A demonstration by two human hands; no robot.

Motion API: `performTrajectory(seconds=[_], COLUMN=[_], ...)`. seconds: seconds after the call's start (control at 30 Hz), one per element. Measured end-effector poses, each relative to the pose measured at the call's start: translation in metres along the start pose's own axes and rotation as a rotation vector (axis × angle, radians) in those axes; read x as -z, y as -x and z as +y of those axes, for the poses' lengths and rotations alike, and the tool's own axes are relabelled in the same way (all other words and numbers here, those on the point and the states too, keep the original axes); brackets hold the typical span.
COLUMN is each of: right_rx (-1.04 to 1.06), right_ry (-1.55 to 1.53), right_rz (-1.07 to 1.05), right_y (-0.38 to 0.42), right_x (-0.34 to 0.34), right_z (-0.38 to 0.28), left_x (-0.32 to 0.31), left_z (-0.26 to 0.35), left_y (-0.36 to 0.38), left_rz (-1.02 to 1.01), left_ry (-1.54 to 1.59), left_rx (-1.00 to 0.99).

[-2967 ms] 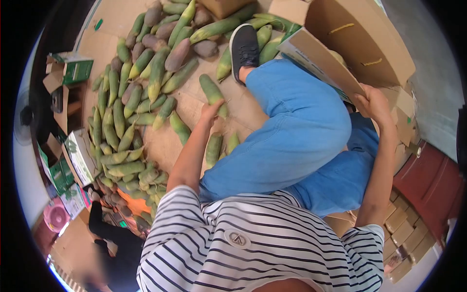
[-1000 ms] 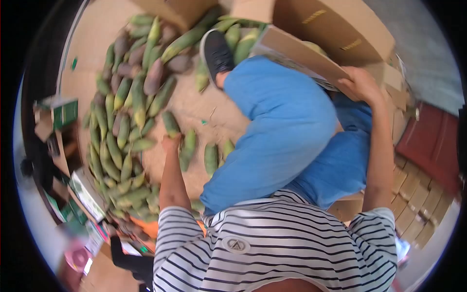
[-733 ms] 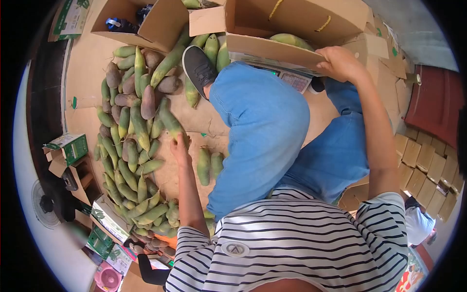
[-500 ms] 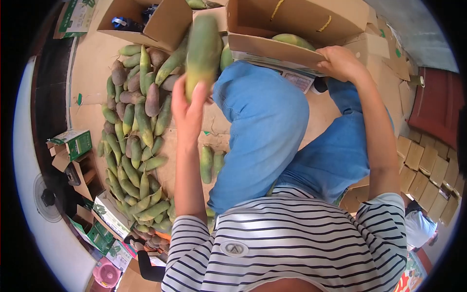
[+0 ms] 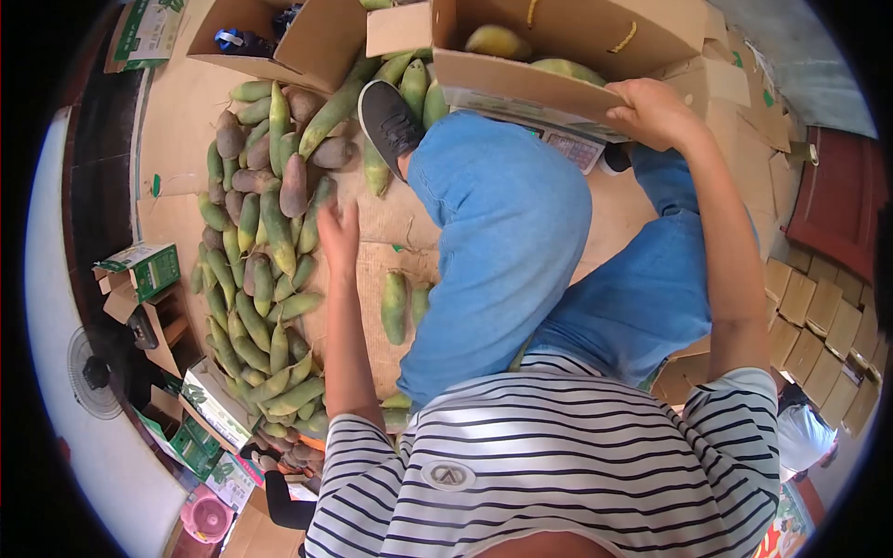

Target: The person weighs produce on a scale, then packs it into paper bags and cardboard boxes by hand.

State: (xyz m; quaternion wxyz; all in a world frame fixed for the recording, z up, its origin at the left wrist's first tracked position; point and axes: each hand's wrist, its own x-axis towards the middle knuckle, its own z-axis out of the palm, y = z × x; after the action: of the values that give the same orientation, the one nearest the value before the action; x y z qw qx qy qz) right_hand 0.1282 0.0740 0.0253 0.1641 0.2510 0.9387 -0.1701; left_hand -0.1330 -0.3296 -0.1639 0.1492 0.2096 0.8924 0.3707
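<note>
My left hand [image 5: 337, 232] hangs empty with fingers spread, low over the pile of green and purple shoots [image 5: 265, 242] on the cardboard-covered floor. My right hand [image 5: 654, 110] grips the front edge of an open cardboard box [image 5: 521, 79]. Two or more yellow-green shoots [image 5: 498, 41] lie inside that box. Two loose shoots [image 5: 393, 307] rest on the floor beside my bent left knee in blue jeans [image 5: 502, 232]. A scale's display [image 5: 569, 147] peeks out under the box.
Another open box [image 5: 307, 42] stands at the back left. Small green-printed cartons [image 5: 139, 274] lie at the left edge near a fan [image 5: 88, 372]. Flat folded cartons [image 5: 819, 316] are stacked at the right. Another person's dark sleeve [image 5: 279, 488] shows at the bottom.
My left hand lifted a shoot from the pile, carried it up toward the box, and is now back down over the pile with nothing in it. One more shoot lies in the box.
</note>
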Motion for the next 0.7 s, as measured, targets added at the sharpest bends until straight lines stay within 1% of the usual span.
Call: performTrajectory(seconds=[0.03,0.07,0.1,0.13,0.17,0.2,0.3,0.33,0.43,0.57,0.63,0.7], right_rx=[-0.003,-0.008,-0.010,-0.008,-0.004,0.001,-0.011,-0.020,-0.010,-0.012,-0.024,-0.039], right_ry=[0.007,0.016,0.025,0.022,0.017,0.013,0.014,0.013,0.018,0.053,0.038,0.021], right_rz=[-0.014,-0.031,-0.050,-0.051,-0.052,-0.051,-0.061,-0.068,-0.062,-0.049,-0.061,-0.062], right_y=[0.000,0.001,0.001,0.000,-0.001,-0.003,-0.003,-0.002,-0.003,-0.001,-0.001,0.000], right_x=[0.002,0.003,0.005,0.005,0.003,0.001,0.004,0.006,0.007,0.005,0.004,0.006], right_z=[-0.002,-0.005,-0.007,-0.006,-0.002,-0.002,-0.004,-0.004,-0.007,-0.001,-0.003,-0.005], left_x=[-0.011,-0.015,-0.023,-0.023,-0.033,-0.033,-0.041,-0.043,-0.037,-0.039,-0.027,-0.005], left_z=[-0.059,-0.105,-0.138,-0.146,-0.169,-0.149,-0.154,-0.158,-0.161,-0.144,-0.099,-0.007], left_y=[0.025,0.052,0.085,0.108,0.138,0.153,0.170,0.167,0.158,0.146,0.119,0.081], left_rz=[-0.026,-0.191,-0.275,-0.456,-0.524,-0.636,-0.552,-0.576,-0.606,-0.421,-0.312,-0.199], left_ry=[-0.082,-0.093,-0.347,-0.284,-0.268,-0.483,-0.381,-0.377,-0.239,0.069,0.275,0.327], left_rx=[-0.008,0.045,0.210,0.412,0.483,0.407,0.474,0.454,0.377,0.241,0.162,0.056])
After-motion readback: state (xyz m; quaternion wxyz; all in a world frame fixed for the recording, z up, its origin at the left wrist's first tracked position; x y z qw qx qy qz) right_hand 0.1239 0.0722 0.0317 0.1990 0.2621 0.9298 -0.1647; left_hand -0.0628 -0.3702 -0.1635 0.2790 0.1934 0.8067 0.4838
